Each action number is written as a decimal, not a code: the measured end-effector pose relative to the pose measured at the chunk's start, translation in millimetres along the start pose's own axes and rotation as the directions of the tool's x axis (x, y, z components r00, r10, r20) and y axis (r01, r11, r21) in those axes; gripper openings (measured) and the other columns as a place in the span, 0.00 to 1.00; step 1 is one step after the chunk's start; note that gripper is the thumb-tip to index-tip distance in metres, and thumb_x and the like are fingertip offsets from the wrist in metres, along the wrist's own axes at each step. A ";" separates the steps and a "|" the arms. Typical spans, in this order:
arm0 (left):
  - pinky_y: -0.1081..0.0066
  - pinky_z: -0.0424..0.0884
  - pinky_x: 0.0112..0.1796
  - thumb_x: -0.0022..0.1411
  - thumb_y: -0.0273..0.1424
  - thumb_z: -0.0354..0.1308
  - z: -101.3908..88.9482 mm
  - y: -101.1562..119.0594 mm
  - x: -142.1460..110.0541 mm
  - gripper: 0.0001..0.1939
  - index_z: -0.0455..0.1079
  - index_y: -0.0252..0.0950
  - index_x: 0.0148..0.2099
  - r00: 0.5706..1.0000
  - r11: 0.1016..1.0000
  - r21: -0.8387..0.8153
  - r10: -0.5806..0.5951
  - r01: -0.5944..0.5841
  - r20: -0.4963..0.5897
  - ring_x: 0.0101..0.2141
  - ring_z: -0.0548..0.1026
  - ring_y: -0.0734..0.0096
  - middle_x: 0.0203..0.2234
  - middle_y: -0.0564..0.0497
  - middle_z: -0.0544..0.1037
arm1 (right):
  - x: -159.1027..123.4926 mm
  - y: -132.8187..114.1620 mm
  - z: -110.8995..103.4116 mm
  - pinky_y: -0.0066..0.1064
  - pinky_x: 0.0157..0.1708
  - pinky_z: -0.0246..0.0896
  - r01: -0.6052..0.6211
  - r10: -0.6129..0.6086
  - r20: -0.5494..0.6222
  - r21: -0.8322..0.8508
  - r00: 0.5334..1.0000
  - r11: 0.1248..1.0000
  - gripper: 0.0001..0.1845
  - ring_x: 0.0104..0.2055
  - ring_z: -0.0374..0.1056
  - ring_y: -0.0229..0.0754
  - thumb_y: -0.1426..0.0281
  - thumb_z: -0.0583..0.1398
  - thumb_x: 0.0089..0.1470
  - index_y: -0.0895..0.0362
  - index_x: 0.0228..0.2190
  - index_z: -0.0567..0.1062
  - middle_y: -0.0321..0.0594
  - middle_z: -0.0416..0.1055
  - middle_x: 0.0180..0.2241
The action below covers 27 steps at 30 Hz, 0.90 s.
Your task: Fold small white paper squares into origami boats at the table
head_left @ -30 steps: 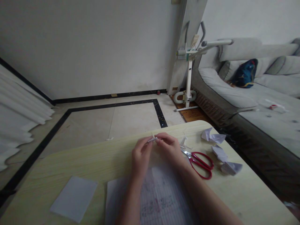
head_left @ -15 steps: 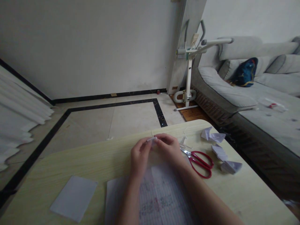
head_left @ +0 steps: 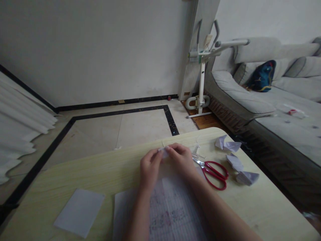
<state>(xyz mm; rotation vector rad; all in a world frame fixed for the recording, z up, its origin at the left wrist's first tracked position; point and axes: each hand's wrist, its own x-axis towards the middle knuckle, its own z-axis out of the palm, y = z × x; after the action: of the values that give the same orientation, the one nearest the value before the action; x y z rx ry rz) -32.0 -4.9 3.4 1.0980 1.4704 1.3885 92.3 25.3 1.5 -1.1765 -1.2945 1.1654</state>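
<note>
Between the fingertips of both hands is a small folded piece of white paper [head_left: 164, 152], held above the far part of the table. My left hand [head_left: 149, 164] pinches its left end, and my right hand [head_left: 181, 156] grips its right side. A thin white string shows just beyond the fingers. Under my forearms lies a lined sheet [head_left: 173, 204] with writing on it. Red-handled scissors [head_left: 214, 174] rest right of my right hand, their blade tips close to some small white scraps [head_left: 198, 154].
Several folded paper pieces [head_left: 247, 178] lie along the table's right side. A blank paper sheet [head_left: 79, 212] is at the left on the pale wooden table [head_left: 100, 174]. Beyond stand white exercise equipment [head_left: 202, 80] and a grey sofa [head_left: 296, 97].
The paper has turned slightly between my fingers, so its rolled edge shows less and more of its flat face is visible. Both hands stay almost in place.
</note>
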 end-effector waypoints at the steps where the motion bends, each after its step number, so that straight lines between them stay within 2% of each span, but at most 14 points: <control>1: 0.74 0.69 0.31 0.56 0.35 0.60 0.0 -0.9 0.1 0.10 0.78 0.34 0.34 1.000 1.000 0.001 0.003 -0.003 -0.001 0.30 0.76 0.67 0.27 0.50 0.80 | -0.3 0.2 0.1 0.30 0.31 0.62 0.001 -0.001 -0.005 -0.001 1.000 1.000 0.08 0.29 0.69 0.41 0.66 0.63 0.49 0.58 0.24 0.78 0.39 0.75 0.24; 11: 0.73 0.68 0.31 0.57 0.36 0.59 -1.2 -4.4 -0.4 0.10 0.76 0.34 0.32 0.999 1.000 -0.016 -0.017 0.018 0.030 0.30 0.74 0.67 0.27 0.50 0.78 | -1.0 4.0 0.5 0.29 0.30 0.61 0.000 0.000 0.006 0.084 1.000 0.997 0.09 0.27 0.67 0.38 0.66 0.64 0.47 0.58 0.22 0.77 0.37 0.73 0.22; 16: 0.74 0.67 0.30 0.56 0.36 0.61 -5.3 -7.5 0.3 0.11 0.76 0.33 0.35 0.996 0.967 -0.241 -0.081 0.086 0.030 0.31 0.72 0.70 0.30 0.50 0.78 | -2.6 -4.8 2.6 0.29 0.30 0.61 -0.108 0.085 0.104 0.246 0.991 0.963 0.08 0.28 0.68 0.39 0.66 0.67 0.42 0.57 0.25 0.79 0.37 0.75 0.25; 21: 0.76 0.63 0.24 0.54 0.34 0.63 -3.4 -4.0 0.3 0.08 0.73 0.33 0.30 0.983 0.833 -0.521 -0.159 0.184 0.093 0.25 0.69 0.76 0.24 0.53 0.73 | -3.0 -4.7 1.1 0.27 0.27 0.57 -0.174 0.095 0.229 0.357 0.969 0.918 0.07 0.25 0.64 0.35 0.66 0.67 0.44 0.56 0.27 0.80 0.34 0.72 0.22; 24: 0.76 0.61 0.22 0.56 0.34 0.62 -2.4 -3.4 -0.2 0.10 0.70 0.34 0.28 0.977 0.792 -0.576 -0.130 0.204 0.167 0.22 0.66 0.78 0.21 0.56 0.70 | -3.7 2.0 0.7 0.27 0.24 0.54 -0.177 0.082 0.258 0.371 0.963 0.912 0.06 0.22 0.62 0.34 0.67 0.65 0.47 0.57 0.25 0.77 0.32 0.67 0.19; 27: 0.75 0.59 0.22 0.59 0.35 0.60 -2.8 -3.4 -1.1 0.11 0.70 0.33 0.27 0.969 0.793 -0.572 -0.087 0.209 0.232 0.21 0.65 0.78 0.20 0.55 0.70 | -4.9 5.7 2.1 0.27 0.25 0.54 -0.144 0.033 0.283 0.382 0.958 0.913 0.05 0.23 0.63 0.34 0.68 0.65 0.49 0.57 0.25 0.76 0.32 0.67 0.19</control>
<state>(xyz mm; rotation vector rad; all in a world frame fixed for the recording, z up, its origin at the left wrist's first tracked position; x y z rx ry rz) -34.5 -6.8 0.1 0.6694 0.8560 1.4399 90.6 20.7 -4.6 -0.7980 -1.1327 1.6164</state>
